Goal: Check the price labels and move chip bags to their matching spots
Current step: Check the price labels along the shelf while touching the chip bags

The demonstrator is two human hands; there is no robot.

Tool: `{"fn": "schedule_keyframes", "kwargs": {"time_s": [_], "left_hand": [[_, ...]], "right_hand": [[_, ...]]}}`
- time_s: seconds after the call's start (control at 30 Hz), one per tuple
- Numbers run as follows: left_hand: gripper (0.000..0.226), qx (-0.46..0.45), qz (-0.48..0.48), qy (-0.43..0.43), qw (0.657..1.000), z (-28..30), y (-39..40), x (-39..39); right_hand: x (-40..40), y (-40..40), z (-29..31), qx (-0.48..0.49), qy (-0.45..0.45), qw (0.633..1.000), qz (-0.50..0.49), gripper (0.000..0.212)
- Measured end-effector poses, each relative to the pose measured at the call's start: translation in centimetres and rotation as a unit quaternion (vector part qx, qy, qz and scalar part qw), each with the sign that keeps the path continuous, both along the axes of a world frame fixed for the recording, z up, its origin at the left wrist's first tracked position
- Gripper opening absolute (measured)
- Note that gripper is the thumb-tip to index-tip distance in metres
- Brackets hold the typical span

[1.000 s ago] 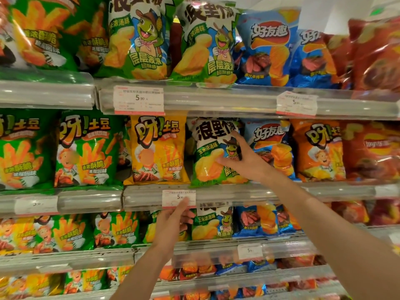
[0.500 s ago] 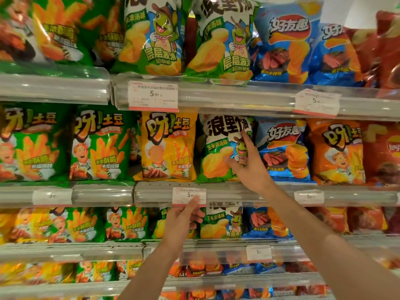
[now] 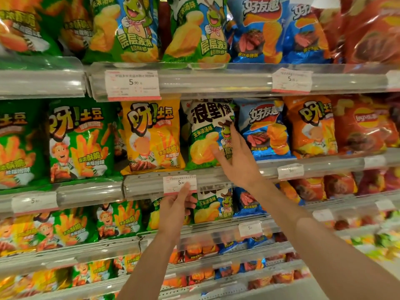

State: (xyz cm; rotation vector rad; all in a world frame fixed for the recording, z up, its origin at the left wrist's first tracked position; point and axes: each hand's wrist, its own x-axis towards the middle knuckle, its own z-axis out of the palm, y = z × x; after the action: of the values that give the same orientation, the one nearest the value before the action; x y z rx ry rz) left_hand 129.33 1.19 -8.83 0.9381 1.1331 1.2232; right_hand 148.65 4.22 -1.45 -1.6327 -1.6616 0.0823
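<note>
A green and white chip bag with a cartoon turtle [image 3: 201, 135] stands on the middle shelf between a yellow bag [image 3: 151, 135] and a blue bag [image 3: 266, 131]. My right hand [image 3: 236, 156] holds its right edge, thumb on the front and index finger stretched up along the side. Just below, a white price label reading 5.90 [image 3: 179, 182] sits in the shelf rail. My left hand [image 3: 177, 204] pinches the label's lower edge, thumb on its face and fingers curled beneath.
More turtle bags [image 3: 192, 29] stand on the top shelf above another 5.90 label [image 3: 132, 84], and one [image 3: 214, 204] on the shelf below. Green bags [image 3: 80, 139] fill the left, orange [image 3: 311, 126] and red bags [image 3: 363, 126] the right. Clear rails [image 3: 238, 81] front each shelf.
The view has drawn closer to the shelves and shifted. My right hand slid slightly up the turtle bag's right edge. My left hand stays on the price label.
</note>
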Motion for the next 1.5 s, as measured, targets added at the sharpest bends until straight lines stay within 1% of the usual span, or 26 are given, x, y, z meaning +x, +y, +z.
{"fn": "schedule_keyframes", "kwargs": {"time_s": [0.13,0.2,0.27,0.33,0.37,0.4,0.47,0.5,0.53,0.57,0.6,0.67,0.77,0.87,0.93,1.0,1.07,1.1,1.23,1.3,1.37,1.43,1.5], "left_hand": [[0.035,0.009,0.001,0.004,1.000,-0.1,-0.2,0.0],[0.034,0.017,0.000,0.008,1.000,-0.1,-0.3,0.0],[0.033,0.022,-0.002,0.008,1.000,-0.2,-0.1,0.0],[0.033,0.027,0.002,0.019,0.999,-0.6,-0.1,-0.1],[0.033,0.036,0.004,0.041,0.998,-1.0,-0.2,-0.1],[0.033,0.053,-0.001,0.075,0.996,-1.5,-0.5,-0.2],[0.026,0.089,-0.039,0.154,0.983,-3.0,-1.8,0.0],[0.022,0.097,-0.070,0.180,0.976,-3.7,-2.7,0.2],[0.024,0.096,-0.103,0.207,0.968,-4.3,-3.8,0.4],[0.030,0.102,-0.130,0.235,0.958,-4.9,-4.7,0.6],[0.034,0.111,-0.148,0.266,0.946,-5.5,-5.6,0.9],[0.032,0.118,-0.163,0.302,0.932,-6.4,-7.1,1.7],[0.028,0.090,-0.139,0.280,0.946,-7.1,-9.1,3.7],[0.031,0.093,-0.130,0.290,0.944,-7.6,-10.6,6.8],[0.026,0.073,-0.109,0.294,0.947,-7.7,-10.8,9.8],[0.021,0.070,-0.089,0.298,0.948,-7.3,-10.9,13.2],[0.022,0.069,-0.086,0.300,0.948,-6.6,-11.0,16.7],[0.023,0.067,-0.084,0.298,0.948,-6.3,-11.1,18.2],[0.025,0.063,-0.066,0.294,0.951,-4.9,-11.2,22.6],[0.024,0.061,-0.059,0.292,0.953,-4.4,-11.0,24.1],[0.021,0.062,-0.053,0.284,0.955,-3.8,-10.3,25.2],[0.016,0.062,-0.043,0.266,0.961,-3.1,-9.3,26.1],[0.014,0.045,-0.028,0.215,0.975,-2.1,-8.1,27.0]], "right_hand": [[-0.1,-3.6,-3.3,-0.005,-0.088,0.996,-0.017,0.080],[0.0,-5.5,-5.4,0.015,-0.128,0.991,-0.025,0.076],[0.3,-7.5,-7.4,0.014,-0.133,0.991,-0.018,0.070],[0.8,-9.6,-9.0,-0.039,-0.090,0.995,-0.003,0.071],[1.0,-10.9,-9.6,-0.077,-0.063,0.995,0.005,0.073],[1.3,-12.1,-10.3,-0.112,-0.040,0.993,0.010,0.075],[2.2,-14.5,-11.6,-0.165,0.008,0.986,0.003,0.079],[2.6,-15.5,-12.1,-0.185,0.045,0.982,-0.005,0.079],[3.1,-16.5,-12.7,-0.199,0.083,0.976,-0.013,0.077],[3.7,-17.3,-13.2,-0.211,0.121,0.970,-0.017,0.074],[4.2,-18.1,-13.6,-0.222,0.158,0.962,-0.020,0.072],[5.6,-19.2,-14.3,-0.234,0.209,0.950,-0.014,0.071],[8.2,-20.1,-15.2,-0.240,0.233,0.942,-0.014,0.059],[11.5,-20.2,-16.3,-0.247,0.253,0.935,-0.015,0.046],[14.5,-20.0,-16.7,-0.257,0.250,0.933,-0.004,0.043],[17.9,-19.8,-16.6,-0.263,0.236,0.935,0.009,0.047],[21.4,-19.7,-16.3,-0.258,0.243,0.935,0.010,0.058],[22.9,-19.6,-16.1,-0.253,0.246,0.936,0.009,0.059],[28.2,-19.0,-15.0,-0.233,0.231,0.945,0.010,0.047],[30.3,-18.5,-14.7,-0.220,0.217,0.951,0.004,0.050],[32.0,-18.0,-14.3,-0.204,0.196,0.959,-0.006,0.054],[33.2,-17.2,-13.6,-0.177,0.157,0.971,-0.018,0.056],[33.7,-16.4,-12.6,-0.136,0.107,0.984,-0.039,0.057]]}}
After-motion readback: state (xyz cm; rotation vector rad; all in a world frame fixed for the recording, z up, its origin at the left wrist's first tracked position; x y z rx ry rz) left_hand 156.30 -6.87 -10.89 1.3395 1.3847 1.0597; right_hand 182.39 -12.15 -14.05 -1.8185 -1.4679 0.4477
